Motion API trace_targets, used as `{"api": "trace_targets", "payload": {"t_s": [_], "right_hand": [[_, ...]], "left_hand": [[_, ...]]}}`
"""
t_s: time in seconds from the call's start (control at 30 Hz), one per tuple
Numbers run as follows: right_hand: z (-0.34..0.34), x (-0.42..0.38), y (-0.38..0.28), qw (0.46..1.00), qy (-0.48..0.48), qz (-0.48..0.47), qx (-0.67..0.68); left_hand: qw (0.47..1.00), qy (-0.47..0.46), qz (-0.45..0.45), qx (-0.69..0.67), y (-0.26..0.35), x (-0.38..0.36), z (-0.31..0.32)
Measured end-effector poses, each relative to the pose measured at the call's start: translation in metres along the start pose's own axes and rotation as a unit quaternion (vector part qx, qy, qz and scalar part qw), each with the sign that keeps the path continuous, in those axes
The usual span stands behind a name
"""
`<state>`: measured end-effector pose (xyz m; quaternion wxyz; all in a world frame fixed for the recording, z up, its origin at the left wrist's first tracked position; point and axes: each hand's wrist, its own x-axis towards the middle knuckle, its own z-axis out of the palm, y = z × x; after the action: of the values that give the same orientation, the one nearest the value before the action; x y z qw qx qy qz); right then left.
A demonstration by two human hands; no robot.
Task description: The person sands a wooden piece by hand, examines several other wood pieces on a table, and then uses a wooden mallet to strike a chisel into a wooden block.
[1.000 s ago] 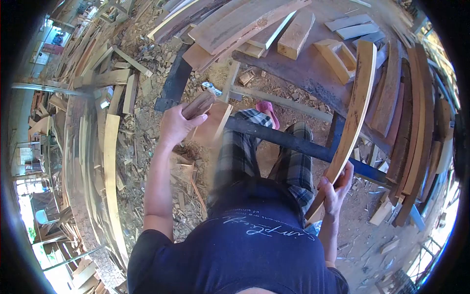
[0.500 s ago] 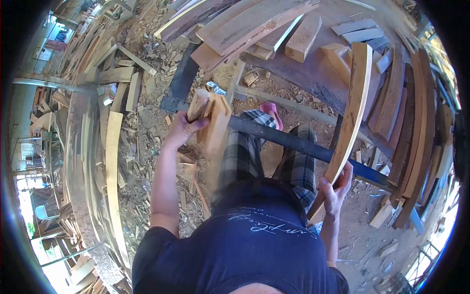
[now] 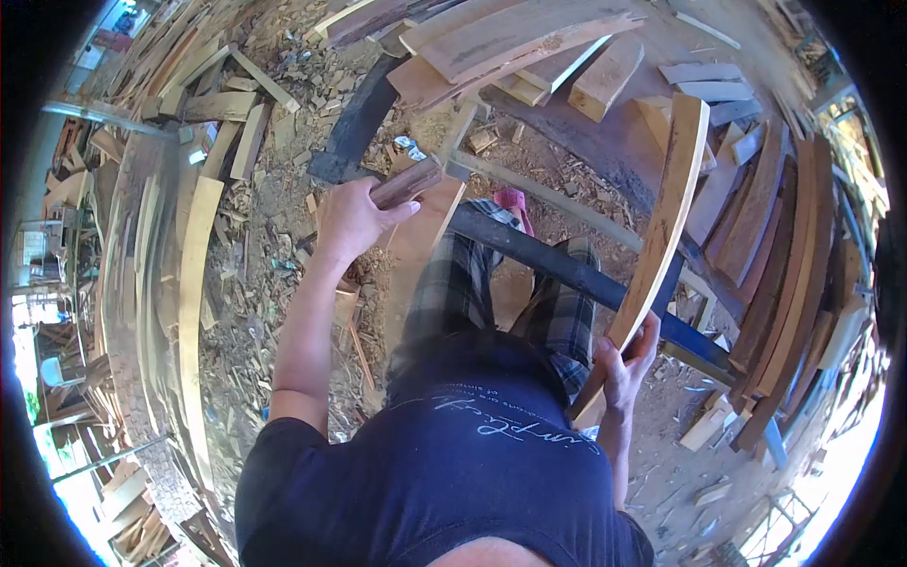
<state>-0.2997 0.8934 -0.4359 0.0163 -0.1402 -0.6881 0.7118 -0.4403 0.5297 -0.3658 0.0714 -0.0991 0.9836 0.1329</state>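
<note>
My left hand grips the top end of a flat wooden board that hangs down beside my left leg, its upper end dark reddish. My right hand is closed around the lower part of a long curved pale plank, which leans up and away onto the dark workbench. A black steel frame bar runs across in front of my checked trousers, between the two pieces.
Several planks and blocks lie stacked on the workbench top. More curved planks lean at the right. Long bent boards and offcuts cover the ground at the left, with sawdust and chips all around. A pink slipper shows under the bench.
My left hand has turned the board it holds, and its dark reddish end now shows at the top. The view has shifted slightly; my right hand keeps its hold on the curved plank.
</note>
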Motion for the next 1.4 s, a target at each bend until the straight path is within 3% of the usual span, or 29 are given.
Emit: {"api": "trace_targets", "payload": {"t_s": [0.5, 0.6, 0.67, 0.7, 0.77, 0.8, 0.83, 0.9, 1.07, 1.17, 1.23, 1.27, 1.33, 1.4], "right_hand": [[0.003, -0.007, -0.006, 1.0, -0.008, -0.024, 0.012], [0.004, -0.01, -0.013, 0.999, -0.005, -0.035, 0.015], [0.005, -0.008, -0.012, 0.997, 0.0, -0.065, 0.033], [0.005, -0.007, -0.014, 0.997, -0.002, -0.066, 0.031], [0.005, -0.006, -0.023, 0.994, -0.004, -0.099, 0.042], [0.007, -0.005, -0.029, 0.993, -0.005, -0.109, 0.039], [0.009, -0.004, -0.034, 0.993, -0.005, -0.111, 0.037], [0.011, -0.003, -0.042, 0.991, 0.007, -0.132, 0.038], [0.015, -0.003, -0.047, 0.991, 0.009, -0.126, 0.046], [0.016, -0.004, -0.047, 0.992, -0.003, -0.119, 0.05], [0.017, -0.005, -0.047, 0.992, -0.007, -0.116, 0.049], [0.018, -0.006, -0.047, 0.992, -0.006, -0.114, 0.046], [0.019, -0.007, -0.047, 0.993, -0.003, -0.111, 0.042], [0.021, -0.006, -0.048, 0.992, -0.016, -0.115, 0.051]], "left_hand": [[1.0, 0.0, -0.013, -0.014, 0.001, -0.001, -0.003], [0.998, 0.042, -0.025, -0.04, -0.001, -0.001, -0.007], [0.963, 0.169, 0.036, -0.206, -0.004, 0.001, -0.009], [0.963, 0.17, 0.034, -0.208, -0.005, 0.004, -0.01], [0.831, 0.102, 0.041, -0.546, -0.003, 0.011, -0.015], [0.744, 0.174, 0.105, -0.637, 0.015, 0.01, -0.018], [0.742, 0.175, 0.106, -0.639, 0.02, 0.012, -0.02], [0.621, 0.163, 0.138, -0.754, 0.027, 0.02, -0.022], [0.596, 0.137, 0.215, -0.761, 0.042, 0.029, -0.018], [0.554, 0.055, 0.258, -0.79, 0.039, 0.038, -0.01], [0.578, -0.003, 0.281, -0.766, 0.036, 0.041, -0.006], [0.577, -0.005, 0.282, -0.767, 0.036, 0.041, -0.004], [0.625, -0.014, 0.31, -0.716, 0.036, 0.041, -0.002], [0.626, -0.028, 0.312, -0.714, 0.034, 0.042, -0.002]]}}
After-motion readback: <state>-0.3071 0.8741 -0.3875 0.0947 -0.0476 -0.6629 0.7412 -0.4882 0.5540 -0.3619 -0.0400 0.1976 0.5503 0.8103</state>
